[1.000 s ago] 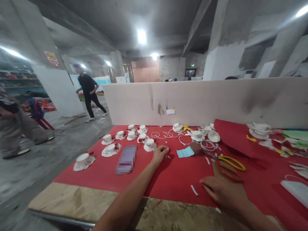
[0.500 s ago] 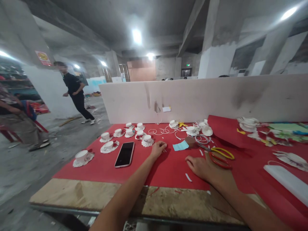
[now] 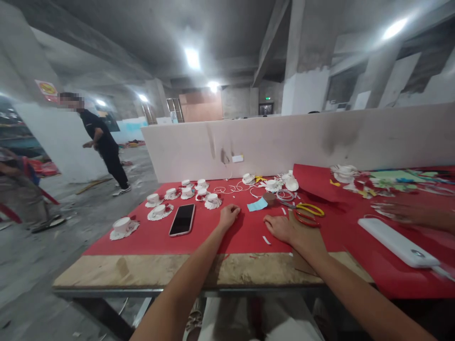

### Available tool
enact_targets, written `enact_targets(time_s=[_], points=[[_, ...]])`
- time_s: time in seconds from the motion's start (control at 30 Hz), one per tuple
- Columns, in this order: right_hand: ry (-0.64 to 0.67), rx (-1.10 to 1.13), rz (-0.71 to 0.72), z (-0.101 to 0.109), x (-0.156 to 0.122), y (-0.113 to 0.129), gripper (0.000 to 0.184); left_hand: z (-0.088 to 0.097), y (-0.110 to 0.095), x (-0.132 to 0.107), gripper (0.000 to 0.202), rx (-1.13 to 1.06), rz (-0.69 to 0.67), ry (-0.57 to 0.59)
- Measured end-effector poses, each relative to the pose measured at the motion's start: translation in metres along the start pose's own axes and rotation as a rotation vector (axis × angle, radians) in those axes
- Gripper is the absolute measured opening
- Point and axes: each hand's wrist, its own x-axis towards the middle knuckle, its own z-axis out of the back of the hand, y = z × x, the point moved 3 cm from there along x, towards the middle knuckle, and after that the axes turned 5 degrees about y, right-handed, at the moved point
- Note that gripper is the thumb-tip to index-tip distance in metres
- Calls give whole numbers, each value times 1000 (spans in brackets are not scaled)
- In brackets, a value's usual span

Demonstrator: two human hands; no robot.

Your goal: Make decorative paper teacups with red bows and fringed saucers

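The left hand (image 3: pixel 229 215) is curled narrow and the right hand (image 3: pixel 279 228) loosely bent, though whether either grips anything I cannot tell; bare red sheet (image 3: pixel 245 239) runs between them and back to the counter's (image 3: pixel 156 270) wooden near edge. The blue slip (image 3: pixel 257 204) lies just beyond and between them, scissors (image 3: pixel 296 206) past the right hand, a phone (image 3: pixel 182 219) left of the left, and an upright board (image 3: pixel 277 147) farthest out.
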Motion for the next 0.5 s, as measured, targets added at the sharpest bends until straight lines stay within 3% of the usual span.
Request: enact_targets(time_s=[0.5], points=[[63, 28, -97, 12, -6, 3, 33, -1, 3, -5, 20, 61, -16, 35]])
